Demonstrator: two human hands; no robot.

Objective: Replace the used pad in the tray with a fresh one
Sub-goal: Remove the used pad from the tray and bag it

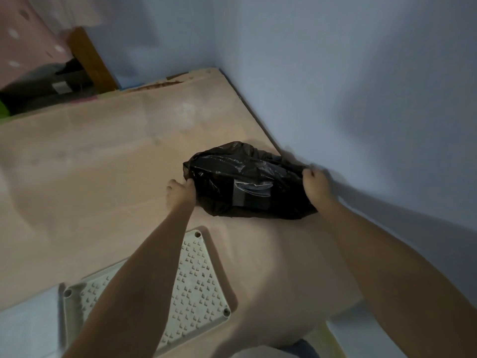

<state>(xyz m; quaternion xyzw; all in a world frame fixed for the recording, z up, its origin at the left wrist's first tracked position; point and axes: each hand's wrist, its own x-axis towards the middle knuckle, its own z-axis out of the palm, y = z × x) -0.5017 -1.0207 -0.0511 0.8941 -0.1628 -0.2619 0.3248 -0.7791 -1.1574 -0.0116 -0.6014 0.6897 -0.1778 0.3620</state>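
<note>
Now both my hands hold a black plastic bag (pixel 247 182) that lies on the pink sheet (pixel 90 161), in the middle right of the frame, close to the blue wall (pixel 348 86). My left hand (pixel 180 193) grips the left end of the bag, with the fingers curled around the plastic. My right hand (pixel 316 186) grips the right end in the same way, the fingers closed over the bunched edge. Through an opening or a thin part of the bag I can see something folded, grey and white (pixel 251 193); I cannot tell for sure what it is.

The tray (pixel 196 280) is in the lower middle of the frame, below the bag and apart from it. It is a pale plastic tray with small raised marks over its floor and round pegs at its corners, 3 of which I can see. My left forearm crosses over it and hides a part of it. I see no pad lying on the part that shows.

At the upper left of the frame a brown wooden post (pixel 90 60) stands beside some dark things that are too blurred to name.
</note>
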